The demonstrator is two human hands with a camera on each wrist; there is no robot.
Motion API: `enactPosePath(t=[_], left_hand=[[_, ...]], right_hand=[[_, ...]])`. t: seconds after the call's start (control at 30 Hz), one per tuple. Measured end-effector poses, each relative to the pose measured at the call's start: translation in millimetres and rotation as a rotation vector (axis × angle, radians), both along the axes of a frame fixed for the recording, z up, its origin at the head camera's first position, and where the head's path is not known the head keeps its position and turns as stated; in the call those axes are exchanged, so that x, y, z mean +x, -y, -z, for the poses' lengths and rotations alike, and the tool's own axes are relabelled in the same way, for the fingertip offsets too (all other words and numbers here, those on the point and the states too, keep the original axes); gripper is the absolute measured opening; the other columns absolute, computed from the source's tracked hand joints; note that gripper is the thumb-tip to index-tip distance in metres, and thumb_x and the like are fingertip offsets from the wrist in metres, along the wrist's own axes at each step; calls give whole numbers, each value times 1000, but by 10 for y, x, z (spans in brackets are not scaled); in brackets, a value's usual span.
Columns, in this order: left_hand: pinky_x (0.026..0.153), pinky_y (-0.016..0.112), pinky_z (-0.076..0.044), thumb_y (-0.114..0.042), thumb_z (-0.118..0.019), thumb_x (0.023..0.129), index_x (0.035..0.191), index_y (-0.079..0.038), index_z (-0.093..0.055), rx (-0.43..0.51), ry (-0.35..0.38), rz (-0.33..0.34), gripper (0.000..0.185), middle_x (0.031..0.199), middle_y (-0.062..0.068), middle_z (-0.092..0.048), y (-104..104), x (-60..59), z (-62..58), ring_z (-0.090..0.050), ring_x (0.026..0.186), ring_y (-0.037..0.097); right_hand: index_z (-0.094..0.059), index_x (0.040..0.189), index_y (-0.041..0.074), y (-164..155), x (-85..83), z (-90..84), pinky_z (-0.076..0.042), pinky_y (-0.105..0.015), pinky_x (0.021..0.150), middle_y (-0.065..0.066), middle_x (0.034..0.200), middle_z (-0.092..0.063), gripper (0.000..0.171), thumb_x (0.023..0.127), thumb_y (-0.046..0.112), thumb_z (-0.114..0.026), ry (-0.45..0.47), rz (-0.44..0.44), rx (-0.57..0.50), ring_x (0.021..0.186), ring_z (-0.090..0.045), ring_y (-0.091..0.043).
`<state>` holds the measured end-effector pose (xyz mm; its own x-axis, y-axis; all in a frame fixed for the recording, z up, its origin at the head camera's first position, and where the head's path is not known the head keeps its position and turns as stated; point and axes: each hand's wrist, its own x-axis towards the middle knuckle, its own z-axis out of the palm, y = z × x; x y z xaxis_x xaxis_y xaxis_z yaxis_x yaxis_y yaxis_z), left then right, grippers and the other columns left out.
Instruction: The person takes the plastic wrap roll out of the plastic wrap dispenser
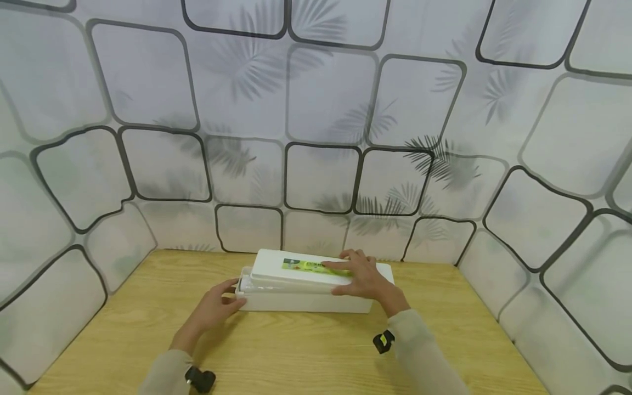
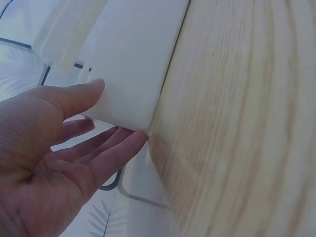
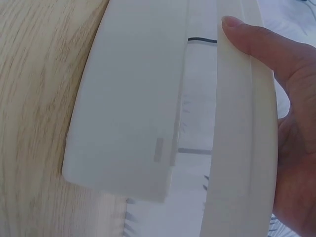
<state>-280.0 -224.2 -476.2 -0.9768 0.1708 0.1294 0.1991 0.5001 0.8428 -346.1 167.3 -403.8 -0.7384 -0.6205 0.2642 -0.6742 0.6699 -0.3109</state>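
A long white plastic box (image 1: 306,303) rests on the table. Its white lid (image 1: 269,264), bearing a yellow-green label (image 1: 296,265), sits askew above it, with the box's left end uncovered. Something in clear, shiny wrapping shows in that opening. My left hand (image 1: 214,307) holds the box's left end, thumb on the front face and fingers around the end in the left wrist view. My right hand (image 1: 364,277) grips the lid across its width, thumb on the near edge. The right wrist view shows a gap between the lid (image 3: 237,123) and the box wall (image 3: 128,98).
The wood-grain table (image 1: 296,351) is bordered by a patterned curtain (image 1: 321,175) at the back and both sides. Black wrist cameras (image 1: 199,378) are worn at both sleeves.
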Motion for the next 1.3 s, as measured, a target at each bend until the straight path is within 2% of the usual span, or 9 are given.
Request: enactPosePath(t=[0.47, 0.73, 1.07, 1.3], left_hand=[[89, 43, -63, -18, -69, 100, 152, 7, -41, 14, 16, -4, 64, 140, 37, -54, 4, -10, -6, -68, 116, 47], [91, 47, -63, -24, -71, 99, 157, 0, -36, -45, 16, -38, 71, 141, 35, -55, 5, -10, -2, -68, 115, 45], [92, 46, -62, -24, -69, 100, 158, -1, -36, -46, -16, -12, 71, 143, 35, -53, 13, -40, -20, -65, 120, 45], [93, 48, -62, -23, -71, 99, 157, -2, -37, -67, -17, -22, 70, 142, 34, -55, 7, -22, -18, -66, 118, 44]], right_hand=[[-63, 144, 27, -122, -24, -17, -33, -55, 90, -18, 135, -56, 67, 82, 40, -86, -14, -24, -30, 116, -48, -33], [-63, 143, 27, -118, -15, -20, -33, -58, 92, -18, 136, -56, 67, 81, 39, -86, -7, -4, -16, 117, -47, -34], [-63, 143, 26, -132, -8, -26, -33, -54, 90, -19, 136, -56, 67, 82, 37, -87, -18, 1, -15, 117, -48, -33], [-63, 144, 24, -174, 12, 3, -33, -58, 89, -21, 135, -55, 67, 84, 49, -83, -12, -14, -26, 117, -48, -36]])
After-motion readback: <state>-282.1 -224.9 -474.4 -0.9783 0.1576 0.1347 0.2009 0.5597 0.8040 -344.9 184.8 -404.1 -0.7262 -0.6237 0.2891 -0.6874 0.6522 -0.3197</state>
